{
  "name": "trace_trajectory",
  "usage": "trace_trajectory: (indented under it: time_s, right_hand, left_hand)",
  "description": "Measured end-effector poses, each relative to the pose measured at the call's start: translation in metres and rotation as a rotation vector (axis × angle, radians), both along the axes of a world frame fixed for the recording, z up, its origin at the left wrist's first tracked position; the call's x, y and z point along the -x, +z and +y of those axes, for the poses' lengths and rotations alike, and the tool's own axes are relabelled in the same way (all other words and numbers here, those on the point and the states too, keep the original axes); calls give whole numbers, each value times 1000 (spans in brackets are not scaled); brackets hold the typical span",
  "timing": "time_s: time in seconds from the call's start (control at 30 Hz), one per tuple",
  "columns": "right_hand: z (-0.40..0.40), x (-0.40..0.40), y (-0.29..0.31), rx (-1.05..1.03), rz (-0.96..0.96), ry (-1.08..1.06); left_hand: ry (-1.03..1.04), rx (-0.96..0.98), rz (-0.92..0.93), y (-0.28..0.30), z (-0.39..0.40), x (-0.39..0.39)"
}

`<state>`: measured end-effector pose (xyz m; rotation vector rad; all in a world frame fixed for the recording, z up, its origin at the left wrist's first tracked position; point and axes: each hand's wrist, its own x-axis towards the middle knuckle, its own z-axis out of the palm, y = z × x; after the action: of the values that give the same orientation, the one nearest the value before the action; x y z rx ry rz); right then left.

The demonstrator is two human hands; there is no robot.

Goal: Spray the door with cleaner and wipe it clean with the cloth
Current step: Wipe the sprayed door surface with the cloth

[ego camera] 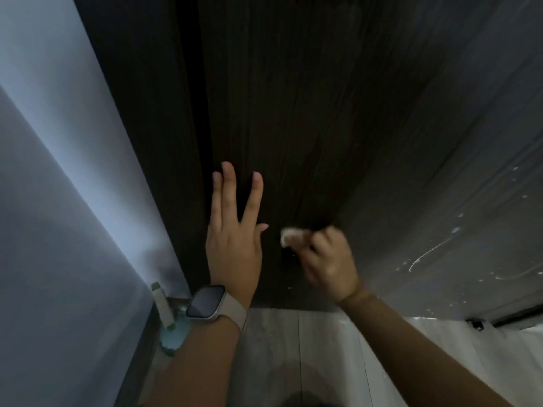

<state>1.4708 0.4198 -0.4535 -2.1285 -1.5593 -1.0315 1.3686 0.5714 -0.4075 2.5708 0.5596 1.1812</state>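
Observation:
A dark wood-grain door fills the middle of the view, seen from close up. My left hand rests flat on its lower part with fingers spread, a watch on the wrist. Just to the right, my right hand is blurred and closed around a small pale cloth, pressing it against the door near its bottom edge. A spray bottle with a pale body and a bluish base stands on the floor at the left, beside the door frame.
A pale wall runs along the left. Wet streaks and droplets shine on the grey surface at the right. Light wood-look floor lies below the door, with a dark bracket at the right.

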Motion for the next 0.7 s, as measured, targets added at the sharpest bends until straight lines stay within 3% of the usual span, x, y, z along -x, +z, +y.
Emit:
trace_trajectory:
  time_s: [0.1, 0.33, 0.4, 0.53, 0.6, 0.7]
  right_hand:
    - [-7, 8, -29, 78, 5, -45]
    - [1, 0, 55, -297, -94, -122]
    - [5, 3, 39, -236, -90, -119]
    - [1, 10, -36, 160, -119, -96]
    - [0, 10, -40, 147, -117, -109]
    - [3, 9, -3, -35, -140, -122]
  left_hand:
    - [-11, 1, 0, 0, -1, 1]
    - [-19, -12, 2, 0, 1, 1]
    - [-31, 4, -5, 0, 0, 1]
    - [-51, 15, -5, 0, 1, 2]
    - [-53, 0, 2, 0, 4, 2]
    - [-64, -24, 3, -3, 8, 2]
